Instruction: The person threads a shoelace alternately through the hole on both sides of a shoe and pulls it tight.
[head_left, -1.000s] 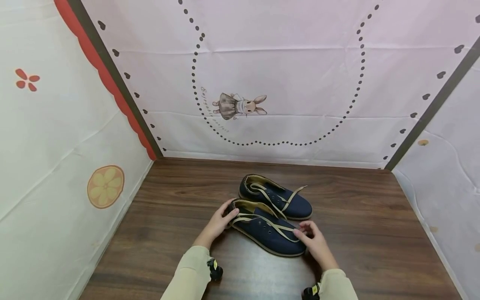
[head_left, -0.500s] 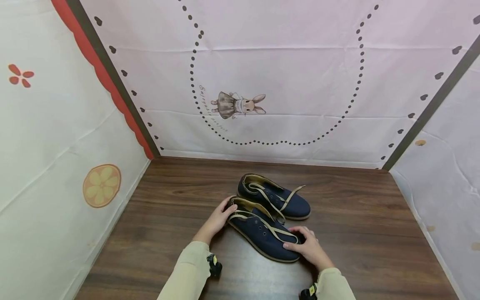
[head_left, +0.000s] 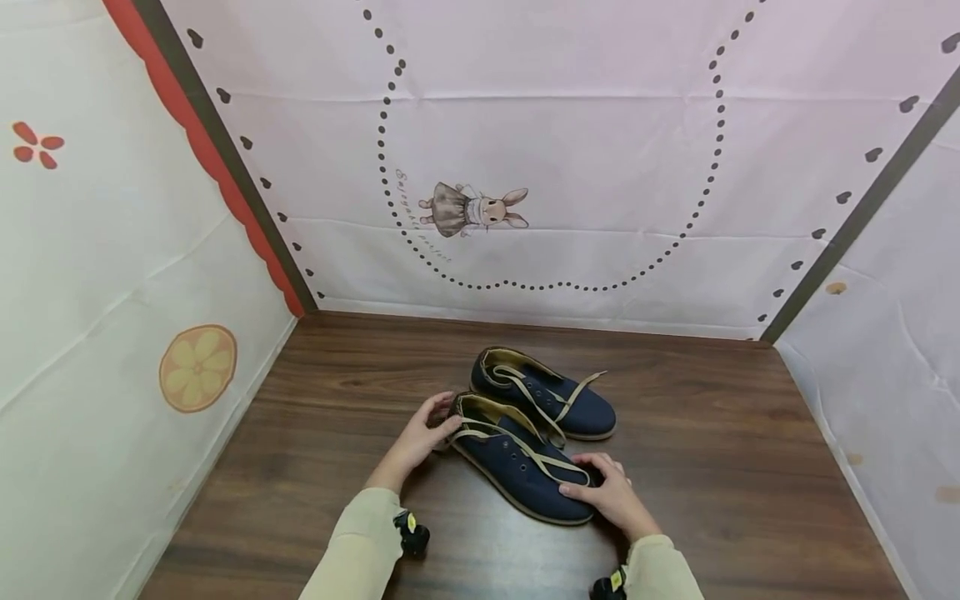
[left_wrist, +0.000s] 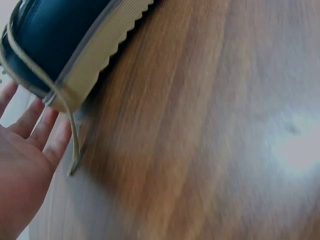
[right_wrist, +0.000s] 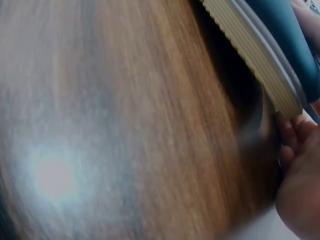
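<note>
Biggest thing by far: the pale printed backdrop (head_left: 600, 167), up on three sides. Next down, a dark wood tabletop (head_left: 337, 417) with some glare toward the front. Roughly mid-table, a navy near shoe (head_left: 517, 479), toe angled right and toward the front, right between the hands; just behind, the matching far shoe (head_left: 553, 392), pointing much the same way, untouched. Can't swear to the near shoe sitting totally flat, tbh. Then the hands, one at each end. Right hand (head_left: 611, 492) curled round the toe, thumb on top, fingers on the far side, so a proper hold. Left hand (head_left: 420, 433) kinda loose, fingers spread, fingertips apparently touching the heel, nothing gripped. Probably more of a backstop there, with the real control at the toe; also handy for leaving the laced top uncovered. As for the views: only from the head, both shoes whole, plus the right thumb's spot on the toe. Only from the wrists, a decent look at the ribbed tan sole (right_wrist: 252, 50) and, at the right, fingers tucked in by its tip, mostly hidden from above. Smallest bit, clear only at the left wrist: a lace end (left_wrist: 75, 142) dangling past the heel.
</note>
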